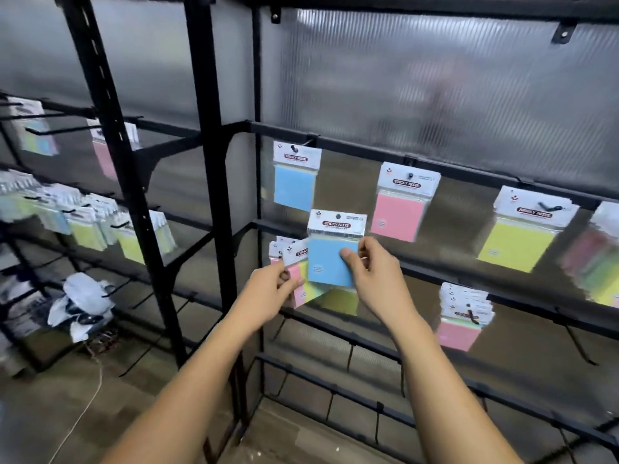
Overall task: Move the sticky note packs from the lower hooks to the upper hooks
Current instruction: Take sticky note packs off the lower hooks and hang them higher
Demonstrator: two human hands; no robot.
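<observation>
1. Two hands at work: my right hand (371, 272) pinches the blue pack (330, 256) at its right edge, thumb in front.
2. My left hand (268, 289) grips the pink-fronted packs (296, 279) on the lower row.
3. Blue pack hangs free between rows; I'd aim its hole squarely at the upper hook (310, 142).

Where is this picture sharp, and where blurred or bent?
Head view: sharpest at centre, where the right hand pinches the blue sticky note pack, label legible; the left hand gripping the pink and yellow sticky note packs is soft; pastel packs at the right edge smear; the black metal upright slants with wide-angle distortion; the ribbed translucent panel shows hazy glare.
</observation>
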